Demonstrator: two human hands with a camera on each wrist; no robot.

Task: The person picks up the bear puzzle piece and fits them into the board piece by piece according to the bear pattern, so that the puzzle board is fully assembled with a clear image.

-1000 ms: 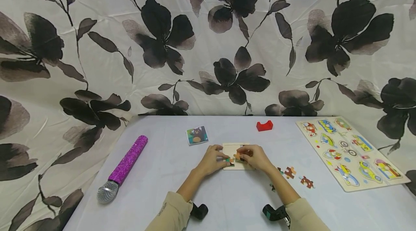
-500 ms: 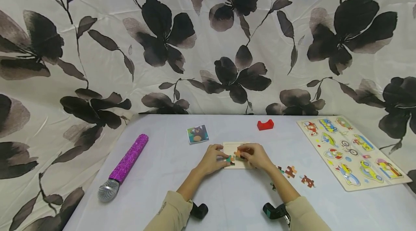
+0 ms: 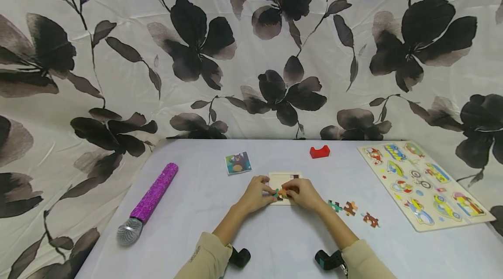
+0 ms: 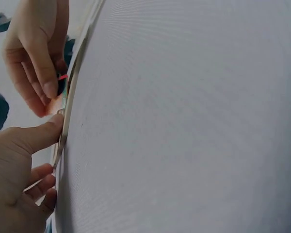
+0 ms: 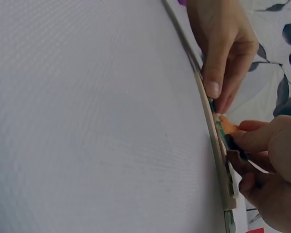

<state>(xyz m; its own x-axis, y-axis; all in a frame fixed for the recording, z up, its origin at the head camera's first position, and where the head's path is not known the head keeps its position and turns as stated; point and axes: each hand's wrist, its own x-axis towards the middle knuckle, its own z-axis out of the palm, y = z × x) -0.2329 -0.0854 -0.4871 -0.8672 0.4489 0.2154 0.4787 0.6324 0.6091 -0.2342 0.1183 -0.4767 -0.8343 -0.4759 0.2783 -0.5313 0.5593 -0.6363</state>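
Note:
A small pale wooden puzzle tray [image 3: 284,175] lies at mid-table. My left hand [image 3: 254,195] grips its left side, thumb at the near edge beside a green jigsaw piece [image 3: 276,193] in the near-left part. Between the thumb and fingers of my right hand [image 3: 305,194] is an orange jigsaw piece [image 3: 282,192], right against the green one. The right wrist view shows this orange piece [image 5: 227,126] tilted above the tray's rim [image 5: 211,124]; whether it is seated cannot be told. A dark patch shows in the tray's far-right corner.
Several loose jigsaw pieces [image 3: 350,208] lie right of my right hand. A bear picture card [image 3: 238,163] and a red stand [image 3: 320,152] are farther back. A glittery purple microphone [image 3: 154,194] lies left; a vehicle puzzle board [image 3: 424,185] lies right.
My right hand has shifted slightly left and nearer, bringing the orange jigsaw piece against the green one. A loose green piece and the tray's far-right corner are now uncovered. My left hand stays put.

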